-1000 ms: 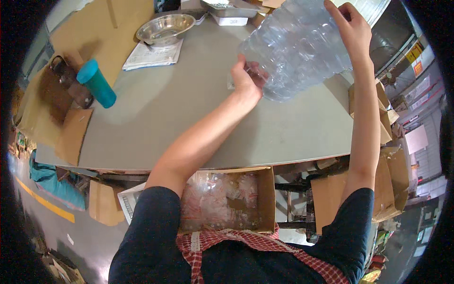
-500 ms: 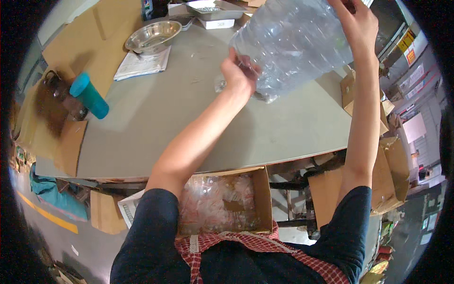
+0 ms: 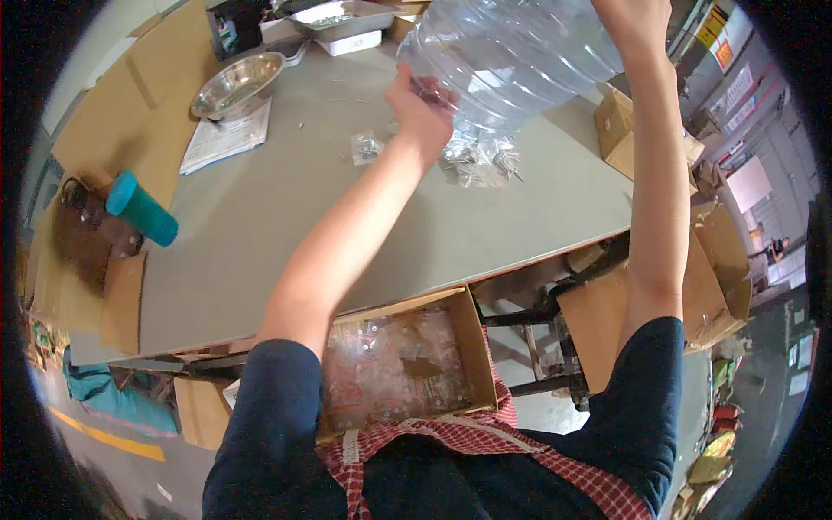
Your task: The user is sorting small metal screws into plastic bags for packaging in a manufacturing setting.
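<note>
A large clear ribbed plastic water jug [image 3: 511, 61] is tilted above the table, its lower end near the tabletop. My left hand [image 3: 423, 108] grips its lower left side, fingers curled at the edge. At the upper right my right hand [image 3: 637, 26] holds the other end; its fingertips are partly hidden and cut off by the picture's edge. Beneath the jug lies a pile of small clear bags [image 3: 481, 158] with thin metal pieces, perhaps screws or nails. A separate small bag [image 3: 367, 147] lies left of it, near my left wrist.
An open cardboard box [image 3: 482, 347] with clear packets sits against my apron. On the grey table [image 3: 260, 260] are a steel bowl [image 3: 238, 85], papers [image 3: 227, 137] and a teal tumbler [image 3: 143, 210]. A metal tray [image 3: 342, 19] stands at the back, a carton [image 3: 617, 130] at the right.
The jug has shifted up and left with both hands. Under it, the pile of small bags with metal pieces has come into view on the table. The view has turned slightly.
</note>
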The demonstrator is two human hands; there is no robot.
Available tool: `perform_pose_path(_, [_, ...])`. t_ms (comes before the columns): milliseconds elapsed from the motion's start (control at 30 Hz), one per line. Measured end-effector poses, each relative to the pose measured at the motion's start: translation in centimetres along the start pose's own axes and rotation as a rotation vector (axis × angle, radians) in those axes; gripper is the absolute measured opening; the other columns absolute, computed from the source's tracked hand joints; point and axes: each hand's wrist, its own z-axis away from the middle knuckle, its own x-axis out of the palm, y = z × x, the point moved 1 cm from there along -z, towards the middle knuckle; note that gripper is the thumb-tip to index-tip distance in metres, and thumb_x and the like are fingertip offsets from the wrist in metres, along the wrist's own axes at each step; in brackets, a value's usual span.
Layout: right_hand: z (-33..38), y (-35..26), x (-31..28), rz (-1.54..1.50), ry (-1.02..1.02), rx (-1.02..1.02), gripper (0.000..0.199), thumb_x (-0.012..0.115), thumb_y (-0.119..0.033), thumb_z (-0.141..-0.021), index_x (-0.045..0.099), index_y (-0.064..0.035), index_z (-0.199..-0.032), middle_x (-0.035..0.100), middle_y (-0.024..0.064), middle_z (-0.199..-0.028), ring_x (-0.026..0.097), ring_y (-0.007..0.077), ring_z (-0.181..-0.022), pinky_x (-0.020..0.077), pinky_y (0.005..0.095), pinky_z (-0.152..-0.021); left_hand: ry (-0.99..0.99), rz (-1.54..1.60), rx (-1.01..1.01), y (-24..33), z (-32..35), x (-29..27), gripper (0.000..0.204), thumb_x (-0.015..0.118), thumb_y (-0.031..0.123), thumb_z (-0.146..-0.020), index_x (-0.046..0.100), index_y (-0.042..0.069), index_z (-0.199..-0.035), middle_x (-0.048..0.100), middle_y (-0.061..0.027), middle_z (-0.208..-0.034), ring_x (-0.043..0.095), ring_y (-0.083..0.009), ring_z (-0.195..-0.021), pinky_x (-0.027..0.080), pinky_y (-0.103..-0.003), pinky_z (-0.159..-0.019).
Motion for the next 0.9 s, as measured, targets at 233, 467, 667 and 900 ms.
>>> perform_pose_path(233, [2.2, 4.5, -3.1, 0.103, 0.143, -0.204, 0.044, 0.073, -0.04, -0.086, 0.061, 0.0027, -0.085, 0.061, 0.0176, -0.076, 0.056, 0.0264, -0.069, 0.046, 0.039, -0.066, -0.022, -0.103, -0.009, -2.2, 1.3, 1.2, 0.031, 0.062, 0.04, -0.099, 0.05, 0.016, -0.083, 0.051, -0.0004, -0.075, 0.041, -0.0166, -0.062, 0.041, -0.039, -0.067])
perform_pose_path(467, [14.2, 2.3, -17.3, -0.015, 0.144, 0.394, 0.03, 0.073, -0.029, -0.097, 0.07, -0.0005, -0.107, 0.071, 0.0043, -0.095, 0.061, 0.0119, -0.088, 0.0477, 0.0259, -0.084, -0.376, -0.421, 0.041, -3.2, 8.0, 6.0, 0.022, 0.067, 0.031, -0.096, 0.064, 0.014, -0.082, 0.06, 0.0035, -0.071, 0.053, -0.0116, -0.062, 0.043, -0.032, -0.061])
perform_pose_path(667, [30.9, -0.6, -32.4, 0.008, -0.033, 0.824, 0.046, 0.064, -0.027, -0.1, 0.061, 0.0053, -0.133, 0.065, 0.0106, -0.128, 0.057, 0.0194, -0.122, 0.0389, 0.034, -0.108, -0.887, -0.797, -0.017, -5.5, 14.3, 8.3, 0.024, 0.07, 0.03, -0.094, 0.068, 0.009, -0.083, 0.066, -0.0019, -0.075, 0.061, -0.0151, -0.063, 0.048, -0.033, -0.058])
perform_pose_path(900, [43.5, -8.7, -39.4, -0.259, -0.117, 1.464, 0.035, 0.07, -0.023, -0.087, 0.07, 0.0069, -0.106, 0.073, 0.0097, -0.098, 0.066, 0.0187, -0.092, 0.0492, 0.0351, -0.091, -1.322, -1.336, -0.082, -10.4, 26.3, 5.6, 0.024, 0.073, 0.021, -0.089, 0.066, 0.003, -0.076, 0.069, -0.0068, -0.076, 0.064, -0.0215, -0.065, 0.048, -0.037, -0.061])
